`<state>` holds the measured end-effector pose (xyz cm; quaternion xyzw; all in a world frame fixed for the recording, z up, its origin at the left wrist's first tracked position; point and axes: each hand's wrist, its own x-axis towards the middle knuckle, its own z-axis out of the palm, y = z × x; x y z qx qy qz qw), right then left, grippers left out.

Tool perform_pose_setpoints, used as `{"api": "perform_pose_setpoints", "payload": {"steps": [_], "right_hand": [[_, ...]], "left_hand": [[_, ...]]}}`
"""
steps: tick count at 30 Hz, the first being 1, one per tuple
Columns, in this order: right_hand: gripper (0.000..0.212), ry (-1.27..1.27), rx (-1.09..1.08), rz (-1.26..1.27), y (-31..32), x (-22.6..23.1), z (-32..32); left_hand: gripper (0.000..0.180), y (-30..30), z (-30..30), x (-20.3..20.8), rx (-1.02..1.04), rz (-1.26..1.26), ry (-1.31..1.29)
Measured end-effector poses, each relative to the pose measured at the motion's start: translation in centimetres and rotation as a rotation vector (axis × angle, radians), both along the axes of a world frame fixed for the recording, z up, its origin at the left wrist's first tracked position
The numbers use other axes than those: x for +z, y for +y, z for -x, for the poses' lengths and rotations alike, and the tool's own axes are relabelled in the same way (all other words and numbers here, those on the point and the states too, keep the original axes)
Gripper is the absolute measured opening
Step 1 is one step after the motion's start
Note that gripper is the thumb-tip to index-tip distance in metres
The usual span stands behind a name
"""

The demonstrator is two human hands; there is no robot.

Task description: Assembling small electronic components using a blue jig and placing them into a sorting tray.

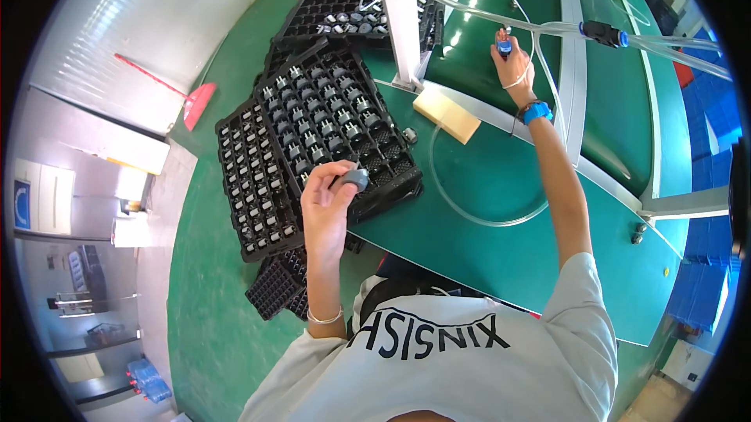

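The left hand (327, 191), just below the middle of the frame, has its thumb and fingertips clamped on a small part (357, 179). This part is dark grey, rounded and smooth, with a paler, metallic-looking face turned to the right; its finer details are too small to tell. It shows in front of the lower edge of a large black tray (397, 158).

The right hand (514, 70), in the upper right of the frame, has its fingers closed around a small blue tool (504, 47) with a reddish section near its top.

The large tray, left of centre, is divided into rows of pockets. Most carry dark parts with silvery prongs (309, 139) standing up; the pockets along its lower right side show their textured bottoms. A second black tray (271, 252), to its left and partly covered by it, has rows of smaller dark and silvery pieces. Another tray (301, 21), at the upper centre, holds grey rounded parts (352, 28) grouped toward its lower side. Smaller black trays (274, 289) lie at the lower left of the stack.

One loose part (410, 136) sits just beside the large tray's right edge, near a yellow block (447, 115).
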<state>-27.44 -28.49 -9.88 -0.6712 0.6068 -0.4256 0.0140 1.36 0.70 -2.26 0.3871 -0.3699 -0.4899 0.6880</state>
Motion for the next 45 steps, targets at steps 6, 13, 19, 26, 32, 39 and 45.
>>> {"api": "perform_pose_setpoints", "payload": {"steps": [6, 13, 19, 26, 32, 39, 45], "right_hand": [[0.014, 0.027, 0.181, 0.285, 5.5, 2.7, -3.2], [0.039, -1.33, 0.865, -0.961, 17.9, 8.4, -9.5], [0.041, -1.161, 0.911, -1.174, 20.4, 8.9, -9.2], [0.041, -1.231, 0.952, -1.145, 21.8, 8.2, -9.3], [0.031, -1.188, 0.851, -0.698, 16.5, 6.2, -6.7], [0.034, -0.33, 0.658, -0.289, 11.9, 3.0, -4.9], [0.043, -0.17, 0.628, -0.174, 12.3, 3.2, -5.3]], "left_hand": [[0.024, -0.7, 1.3, 0.3, -0.031, 0.065, -0.069], [0.025, -1.1, 2.8, 0.9, -0.107, 0.094, -0.104], [0.026, -1.1, 3.5, 0.5, -0.177, 0.045, -0.117], [0.032, -0.2, 4.6, -0.4, -0.048, 0.126, -0.191], [0.03, -0.6, -0.2, 1.1, 0.353, -0.003, -0.923], [0.019, 0.7, -5.8, 0.0, 0.363, -0.283, -1.624], [0.017, 0.1, -5.4, -0.2, 0.398, -0.301, -1.631]]}}
